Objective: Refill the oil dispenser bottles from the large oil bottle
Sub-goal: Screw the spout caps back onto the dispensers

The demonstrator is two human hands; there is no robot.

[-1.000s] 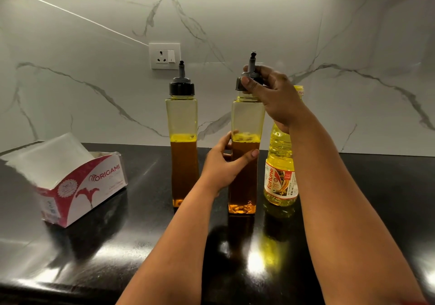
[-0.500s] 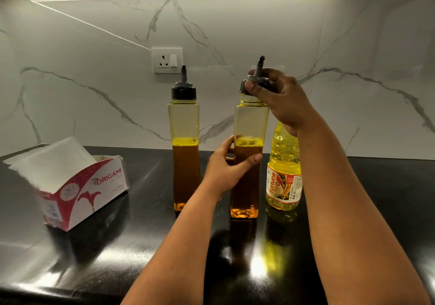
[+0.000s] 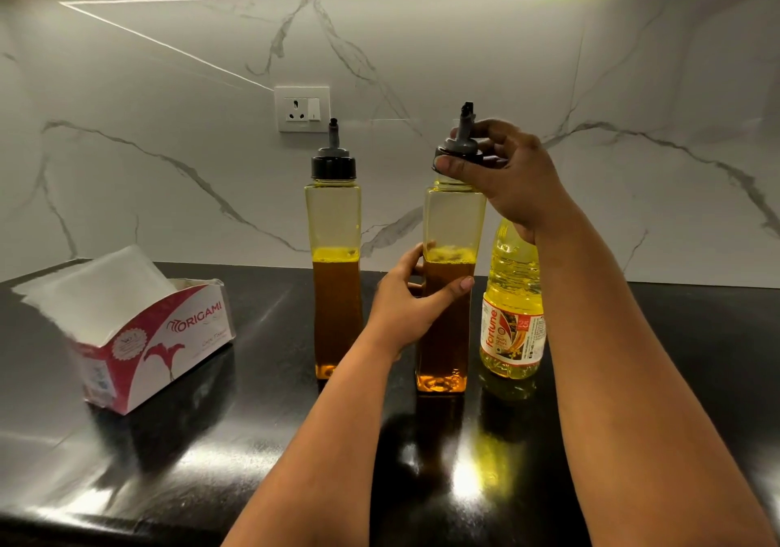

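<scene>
Two tall square dispenser bottles stand on the black counter, each about half full of amber oil. The left dispenser bottle [image 3: 335,259] carries its black spout cap. My left hand [image 3: 405,306] grips the body of the right dispenser bottle [image 3: 451,226]. My right hand [image 3: 506,175] holds that bottle's black spout cap [image 3: 460,150], tilted just above the bottle's neck. The large yellow oil bottle [image 3: 513,318] with a Fortune label stands right of it, its top hidden behind my right wrist.
An open red and white Origami tissue box [image 3: 143,335] sits on the counter [image 3: 211,441] at the left. A white wall socket [image 3: 301,108] is set in the marble backsplash behind the bottles.
The spout cap in my right hand has tilted and lifted slightly off the right dispenser bottle's neck. My left hand keeps its grip on the bottle.
</scene>
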